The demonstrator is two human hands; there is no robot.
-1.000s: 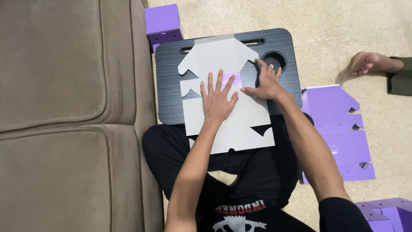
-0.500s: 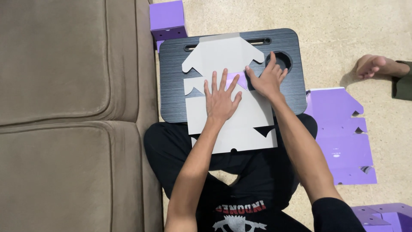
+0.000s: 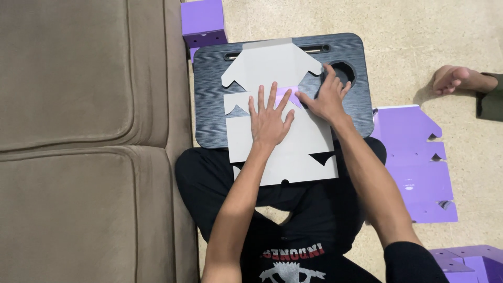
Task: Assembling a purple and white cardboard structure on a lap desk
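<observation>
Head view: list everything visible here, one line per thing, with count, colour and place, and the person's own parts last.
Cardboard box blank: one, grey-white side up, purple showing at a fold, flat on the lap desk.
Lap desk: one, black, with a round cup hole, over the person's legs.
Flat purple blank: one, on the floor to the right.
Folded purple box: one, top edge beside the sofa.
Purple pieces: several, bottom right corner.
Sofa: one, brown, left side.
Floor: beige.
Another person's foot: one, right edge.
Left hand: flat on the blank, fingers spread.
Right hand: pressing the blank near the fold.
</observation>
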